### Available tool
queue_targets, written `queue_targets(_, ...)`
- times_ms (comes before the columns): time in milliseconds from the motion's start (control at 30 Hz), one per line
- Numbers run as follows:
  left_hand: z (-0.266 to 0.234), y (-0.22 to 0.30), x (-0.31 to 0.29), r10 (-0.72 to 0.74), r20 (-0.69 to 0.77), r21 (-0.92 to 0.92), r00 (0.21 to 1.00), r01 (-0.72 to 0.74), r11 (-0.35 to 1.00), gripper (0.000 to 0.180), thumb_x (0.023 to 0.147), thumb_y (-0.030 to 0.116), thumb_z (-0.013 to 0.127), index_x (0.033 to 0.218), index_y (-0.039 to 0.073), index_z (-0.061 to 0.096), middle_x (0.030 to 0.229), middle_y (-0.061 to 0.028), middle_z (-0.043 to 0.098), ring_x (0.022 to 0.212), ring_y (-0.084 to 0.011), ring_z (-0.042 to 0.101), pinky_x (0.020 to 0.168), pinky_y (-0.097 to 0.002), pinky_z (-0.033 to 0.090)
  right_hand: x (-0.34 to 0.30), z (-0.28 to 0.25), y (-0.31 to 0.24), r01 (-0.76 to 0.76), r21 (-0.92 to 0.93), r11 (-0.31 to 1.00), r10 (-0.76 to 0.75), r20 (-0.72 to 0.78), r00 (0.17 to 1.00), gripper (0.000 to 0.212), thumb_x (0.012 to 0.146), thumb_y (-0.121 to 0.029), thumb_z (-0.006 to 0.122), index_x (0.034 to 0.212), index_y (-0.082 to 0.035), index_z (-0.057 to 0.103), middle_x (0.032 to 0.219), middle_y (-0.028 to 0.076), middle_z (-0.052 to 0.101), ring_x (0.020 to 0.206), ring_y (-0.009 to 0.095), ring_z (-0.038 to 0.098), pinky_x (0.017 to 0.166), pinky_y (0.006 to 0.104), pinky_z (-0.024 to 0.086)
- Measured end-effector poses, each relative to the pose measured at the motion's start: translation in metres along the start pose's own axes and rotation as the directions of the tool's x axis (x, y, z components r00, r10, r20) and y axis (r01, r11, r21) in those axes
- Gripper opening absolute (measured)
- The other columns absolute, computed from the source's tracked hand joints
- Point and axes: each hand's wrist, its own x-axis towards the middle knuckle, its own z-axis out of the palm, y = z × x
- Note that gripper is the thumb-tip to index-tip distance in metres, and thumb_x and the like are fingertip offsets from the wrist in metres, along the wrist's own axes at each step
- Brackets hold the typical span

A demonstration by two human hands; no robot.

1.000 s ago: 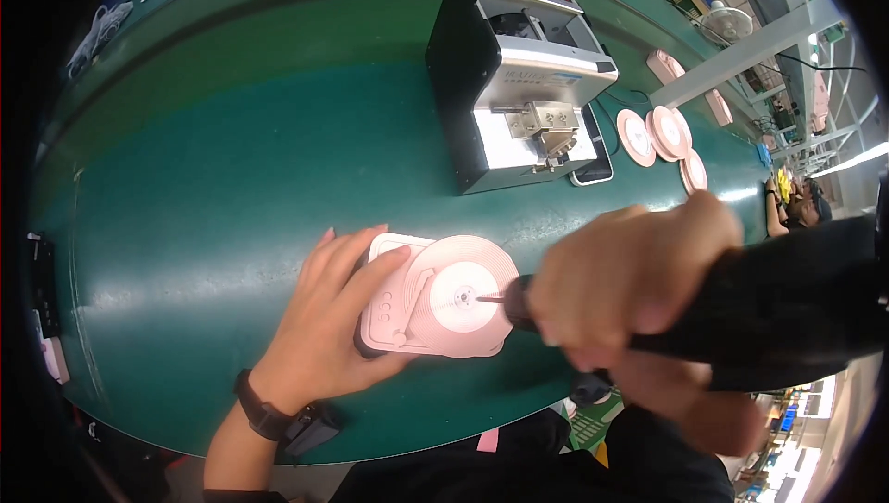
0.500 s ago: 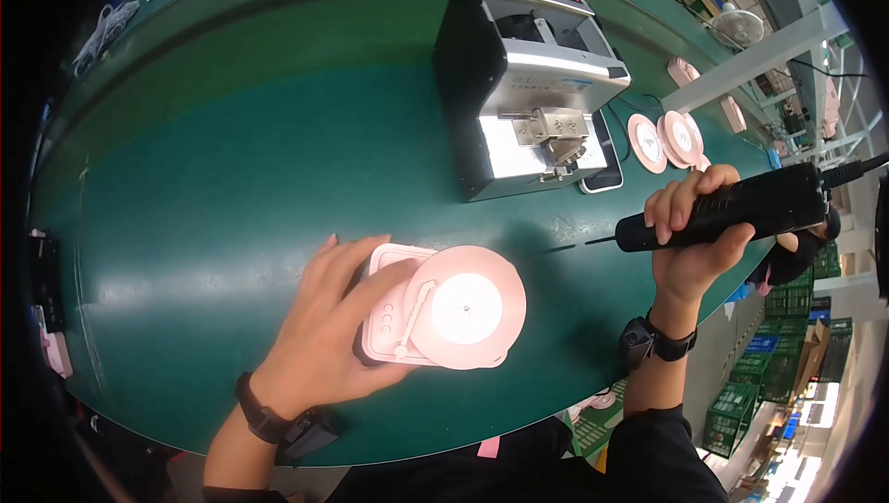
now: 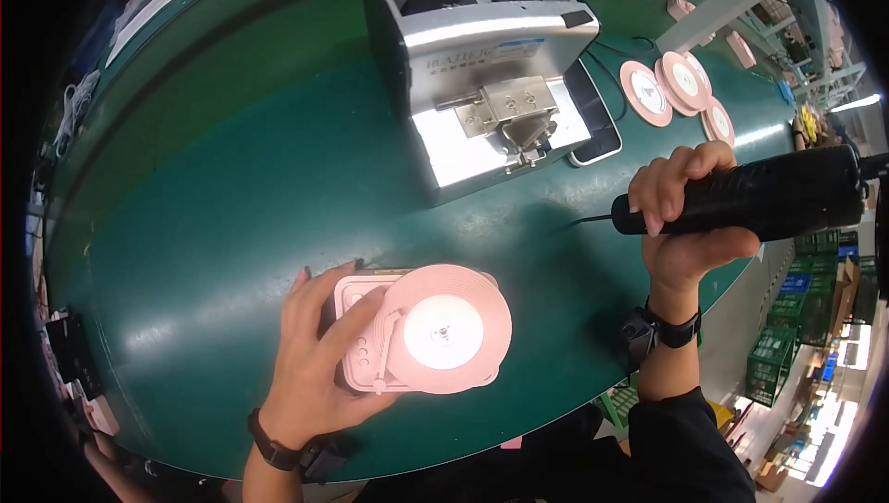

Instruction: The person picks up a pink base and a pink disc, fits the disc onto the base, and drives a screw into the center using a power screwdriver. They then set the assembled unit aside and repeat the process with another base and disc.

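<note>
My left hand [image 3: 315,355] is closed around the left side of a small pink toy record player [image 3: 363,341], its thumb lying across the top beside the tone arm. A pink disc with a white centre [image 3: 444,332] sits on the player and overhangs its right side. My right hand [image 3: 685,211] grips a black electric screwdriver [image 3: 773,195], held above the table and tilted so its thin bit points left. That bit is apart from both the record player and the silver screw feeder [image 3: 500,58] behind it.
Several pink discs [image 3: 645,94] lie on the green table [image 3: 222,197] right of the feeder, beside a dark tray with a white rim [image 3: 597,119]. A white post [image 3: 732,3] rises at the back right. Green crates [image 3: 773,355] stand on the floor at right.
The whole view has shifted, and the feeder now appears larger and further left. My left hand and the record player sit slightly lower and left in the picture. Both grips are unchanged.
</note>
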Motion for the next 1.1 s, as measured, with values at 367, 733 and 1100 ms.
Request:
queue_targets(367, 0.002, 0.000, -0.001, 0.001, -0.020, 0.001, 1.000, -0.001, 1.000, 0.086, 0.065, 0.040, 0.094, 0.140, 0.014, 0.061, 0.148, -0.0227, 0.046, 0.135, -0.0420, 0.047, 0.117, -0.0687, 0.026, -0.012, 0.010, -0.004, 0.263, -0.292, 0.920, -0.309, -0.124, 0.943, 0.092, 0.089, -0.083, 0.048, 0.128, 0.000, 0.037, 0.097, 0.009, 0.050, 0.065, 0.020, 0.059, 0.058, 0.0351, 0.052)
queue_targets(733, 0.022, 0.022, -0.008, -0.014, -0.101, -0.007, 0.995, 0.013, 1.000, 0.099, 0.072, 0.033, 0.089, 0.152, 0.005, 0.038, 0.152, -0.0268, 0.041, 0.137, -0.0444, 0.044, 0.118, -0.0657, 0.025, -0.023, 0.060, -0.055, 0.330, -0.045, 0.943, -0.333, -0.161, 0.929, 0.082, 0.088, -0.053, 0.076, 0.137, -0.005, 0.031, 0.101, 0.009, 0.051, 0.068, 0.016, 0.055, 0.051, 0.0284, 0.048)
queue_targets(1100, 0.015, 0.033, -0.008, 0.082, 0.097, -0.066, 0.992, -0.076, 0.995, 0.086, 0.072, 0.029, 0.088, 0.148, 0.015, 0.050, 0.157, -0.0198, 0.041, 0.140, -0.0395, 0.043, 0.120, -0.0621, 0.026, -0.031, 0.110, -0.107, 0.294, 0.309, 0.905, -0.309, -0.001, 0.951, 0.064, 0.086, -0.020, 0.086, 0.122, -0.006, 0.034, 0.086, 0.003, 0.047, 0.065, 0.009, 0.053, 0.050, 0.0213, 0.045)
